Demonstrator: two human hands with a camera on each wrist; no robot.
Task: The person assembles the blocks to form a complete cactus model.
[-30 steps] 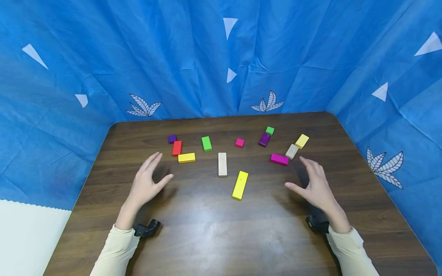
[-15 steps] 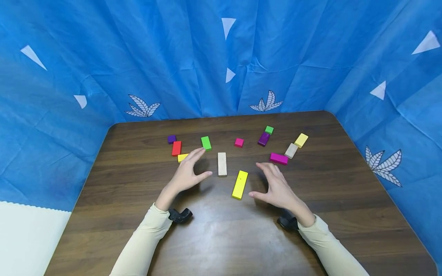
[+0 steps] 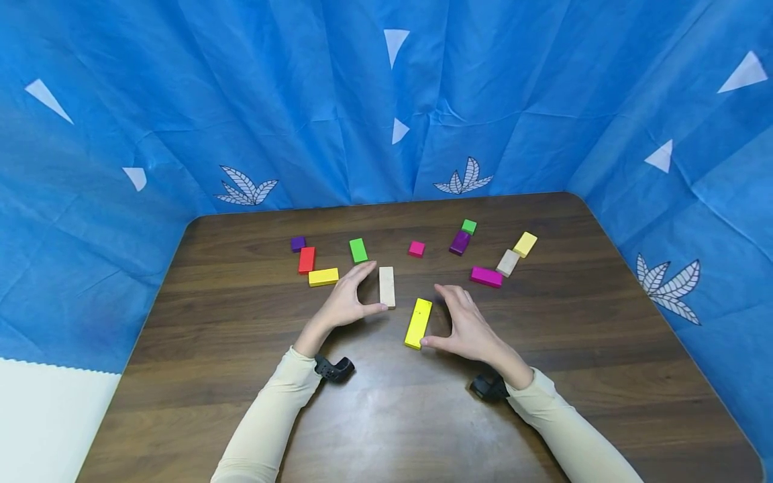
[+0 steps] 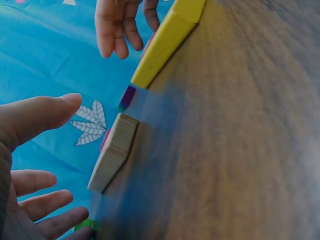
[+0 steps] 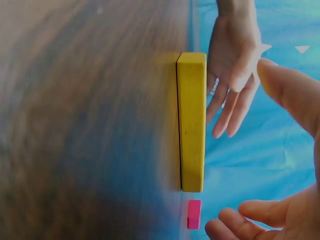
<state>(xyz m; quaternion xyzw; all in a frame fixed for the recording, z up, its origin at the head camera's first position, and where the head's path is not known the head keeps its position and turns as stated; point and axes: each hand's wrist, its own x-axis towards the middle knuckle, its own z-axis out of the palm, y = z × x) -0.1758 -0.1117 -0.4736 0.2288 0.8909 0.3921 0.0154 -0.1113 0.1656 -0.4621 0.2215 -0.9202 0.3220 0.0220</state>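
Observation:
My left hand (image 3: 345, 303) hovers just left of a long pale wooden block (image 3: 387, 287), fingers spread and thumb tip at its near end. In the left wrist view a gap shows between that hand and the pale block (image 4: 114, 152). Right of a long yellow block (image 3: 419, 323) is my right hand (image 3: 470, 327), thumb close to the block's near end. The right wrist view shows the yellow block (image 5: 192, 122) lying flat, with thumb and fingers apart and nothing held. Whether the right thumb touches it, I cannot tell.
Left lie purple (image 3: 298, 243), red (image 3: 306, 260) and short yellow (image 3: 323, 277) blocks. A green block (image 3: 358, 250) and a pink block (image 3: 417, 249) lie behind. Right are magenta (image 3: 486, 277), pale (image 3: 507, 263), light yellow (image 3: 525, 244), dark purple (image 3: 459, 243) and small green (image 3: 469, 227) blocks.
Both hands have moved inward from the sides of the table, the left toward the pale block and the right toward the long yellow block. The blocks lie as before.

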